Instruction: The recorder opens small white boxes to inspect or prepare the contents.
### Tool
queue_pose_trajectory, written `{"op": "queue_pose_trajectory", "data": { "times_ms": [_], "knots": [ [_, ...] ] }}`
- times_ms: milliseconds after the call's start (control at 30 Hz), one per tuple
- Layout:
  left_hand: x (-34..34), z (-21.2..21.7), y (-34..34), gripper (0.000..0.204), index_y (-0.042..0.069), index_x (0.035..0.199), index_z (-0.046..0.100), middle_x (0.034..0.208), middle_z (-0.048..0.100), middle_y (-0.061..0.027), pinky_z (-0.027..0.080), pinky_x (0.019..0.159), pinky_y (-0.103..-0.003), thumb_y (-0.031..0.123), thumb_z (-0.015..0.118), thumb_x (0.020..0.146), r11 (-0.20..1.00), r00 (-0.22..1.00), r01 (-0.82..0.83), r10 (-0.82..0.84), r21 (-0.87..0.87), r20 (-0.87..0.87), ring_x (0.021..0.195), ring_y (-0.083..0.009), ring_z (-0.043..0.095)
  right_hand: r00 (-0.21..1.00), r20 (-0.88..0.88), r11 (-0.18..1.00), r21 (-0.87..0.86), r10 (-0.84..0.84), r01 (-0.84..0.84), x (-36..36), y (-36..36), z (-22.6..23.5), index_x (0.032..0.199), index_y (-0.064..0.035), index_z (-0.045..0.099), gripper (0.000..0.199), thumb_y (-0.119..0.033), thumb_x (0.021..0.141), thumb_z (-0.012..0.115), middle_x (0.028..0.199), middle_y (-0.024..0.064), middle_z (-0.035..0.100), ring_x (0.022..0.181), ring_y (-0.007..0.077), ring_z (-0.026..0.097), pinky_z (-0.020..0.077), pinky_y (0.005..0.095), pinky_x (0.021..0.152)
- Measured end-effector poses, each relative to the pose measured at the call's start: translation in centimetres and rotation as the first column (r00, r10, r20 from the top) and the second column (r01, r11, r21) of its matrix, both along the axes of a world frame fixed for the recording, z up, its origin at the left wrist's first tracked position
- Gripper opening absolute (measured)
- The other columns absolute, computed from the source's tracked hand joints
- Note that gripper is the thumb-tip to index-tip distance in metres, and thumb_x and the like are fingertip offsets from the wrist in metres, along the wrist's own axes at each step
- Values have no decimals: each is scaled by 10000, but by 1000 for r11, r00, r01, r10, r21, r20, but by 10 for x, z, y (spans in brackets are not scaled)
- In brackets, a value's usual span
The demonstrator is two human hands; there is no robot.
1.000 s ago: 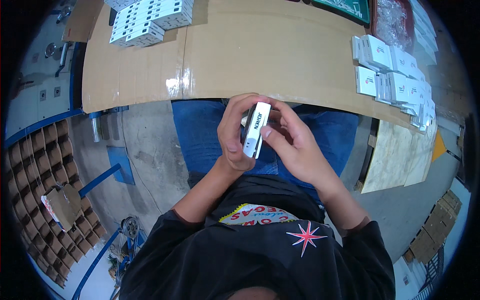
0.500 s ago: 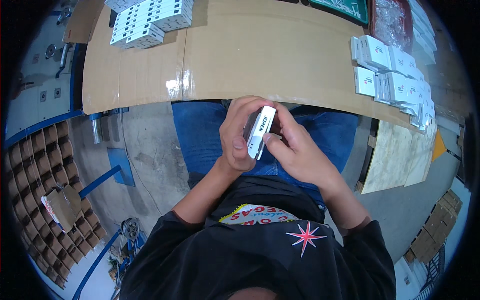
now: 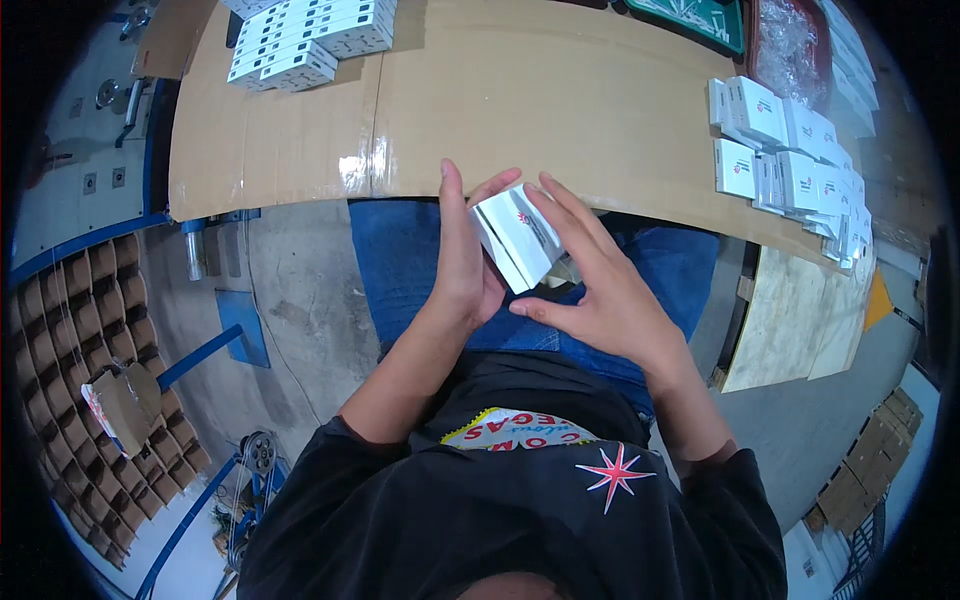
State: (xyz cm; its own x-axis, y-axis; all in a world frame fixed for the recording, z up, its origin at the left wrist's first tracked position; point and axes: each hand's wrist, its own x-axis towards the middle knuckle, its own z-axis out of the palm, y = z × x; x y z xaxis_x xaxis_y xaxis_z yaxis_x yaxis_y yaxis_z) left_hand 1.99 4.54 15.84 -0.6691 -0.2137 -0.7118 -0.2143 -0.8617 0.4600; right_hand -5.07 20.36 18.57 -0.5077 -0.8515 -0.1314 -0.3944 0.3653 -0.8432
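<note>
Above my lap, close to the table's front edge, a small white cardboard box (image 3: 522,240) is held between my two hands. Its broad face, with a small red and dark print, is turned up, and a dark gap runs along its left side. My left hand (image 3: 466,255) supports the box from the left, thumb raised, some fingers hidden behind it. My right hand (image 3: 610,290) reaches round the right side, fingertips at the upper edge and thumb by the lower corner.
The cardboard-covered table (image 3: 520,110) lies in front of me. Stacked white boxes (image 3: 300,70) stand at far left; a pile of white boxes (image 3: 795,165) lies at right. Behind these are a green tray (image 3: 690,25) and a red-brown bin (image 3: 825,60) with clear plastic.
The box has turned from its narrow printed side to its broad face. My left thumb has lifted and straightened; my right thumb has moved off the box's side toward its lower corner.
</note>
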Motion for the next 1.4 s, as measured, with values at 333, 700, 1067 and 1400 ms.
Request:
{"op": "queue_pose_trajectory", "data": {
  "times_ms": [333,700,1067,1400],
  "knots": [
    [9,0,6,924,75,1595,320,1464,530,-152,510,1059,-412,780,299,999,927,919,372,-376,-55,-118,1302,-272,587,981,193,981,-183,-24,60,-10,1,-15,1534,-109,489,1020,-375,662,946,1439,136,558,1336,309,543,433,391,1101],
    [17,-20,27,738,34,1629,206,1573,387,-157,381,1144,-375,417,518,1081,671,826,-34,-398,-740,-399,1409,-242,450,971,12,913,-338,-237,227,-2,-8,-27,1441,-29,537,714,-547,962,649,1266,218,568,1141,360,604,504,408,969],
    [19,-36,37,894,-37,1554,320,1492,482,-200,381,1154,-383,691,355,1038,567,892,-132,-289,-813,-347,1375,-268,490,950,-153,898,-395,-272,194,11,-18,-35,1402,10,548,593,-442,1023,598,1294,253,570,1137,418,618,531,440,936],
    [19,-41,40,759,-42,1517,390,1443,508,-176,396,1108,-350,579,390,1080,618,878,-207,-225,-758,-423,1309,-248,517,943,-131,894,-380,-307,238,14,-20,-35,1401,10,554,525,-373,1042,579,1260,250,598,1113,408,632,532,437,932]
  ]
}}
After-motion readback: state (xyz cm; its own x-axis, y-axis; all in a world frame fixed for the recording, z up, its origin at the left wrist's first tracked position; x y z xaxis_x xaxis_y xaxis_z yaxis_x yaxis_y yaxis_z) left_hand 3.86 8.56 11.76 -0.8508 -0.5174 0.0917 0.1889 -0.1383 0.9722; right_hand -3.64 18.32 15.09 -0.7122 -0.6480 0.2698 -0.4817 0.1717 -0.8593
